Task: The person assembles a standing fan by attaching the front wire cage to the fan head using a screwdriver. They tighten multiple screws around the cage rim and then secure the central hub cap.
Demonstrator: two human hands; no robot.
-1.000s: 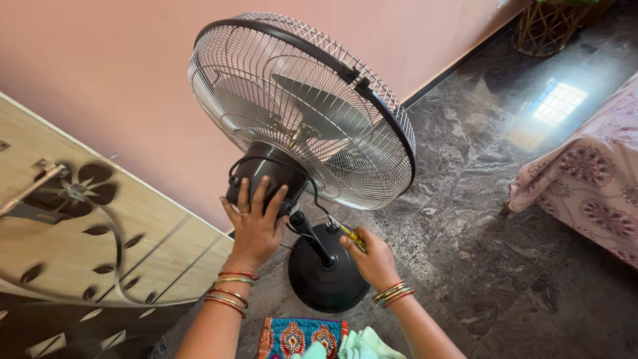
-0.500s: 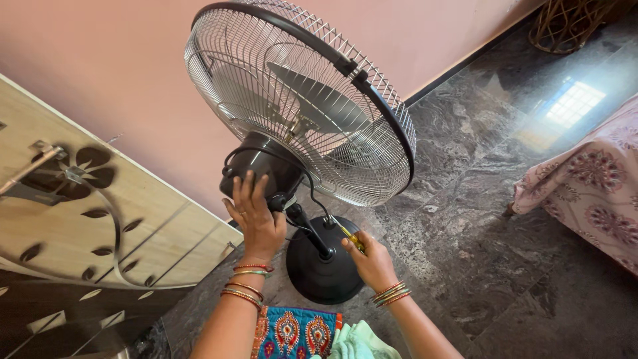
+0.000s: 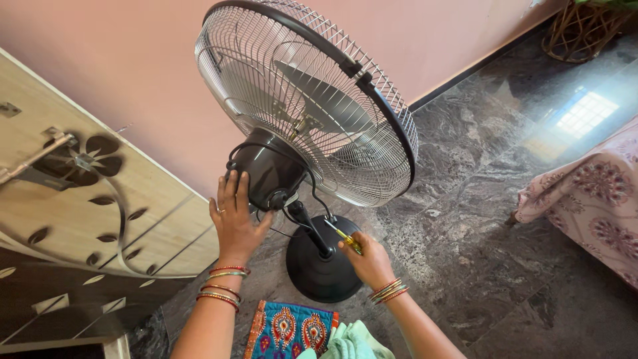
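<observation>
A table fan stands on the dark stone floor, with a wire grille (image 3: 312, 100) and a round black base (image 3: 322, 269). My left hand (image 3: 234, 219) lies flat against the left side of its black motor housing (image 3: 266, 169), fingers together. My right hand (image 3: 365, 260) grips a yellow-handled screwdriver (image 3: 344, 235). Its tip points up at the lower rim of the grille, close to the black cable. Both wrists wear several bangles.
A beige cupboard door with dark leaf patterns (image 3: 86, 213) stands at the left against a pink wall. A floral bedcover (image 3: 591, 186) hangs at the right. A wicker stand (image 3: 581, 30) is at the top right. Patterned blue cloth (image 3: 289, 329) lies below the base.
My left hand has slid from the back of the motor housing to its left side. The view has shifted slightly. The right hand keeps the screwdriver near the grille's lower rim.
</observation>
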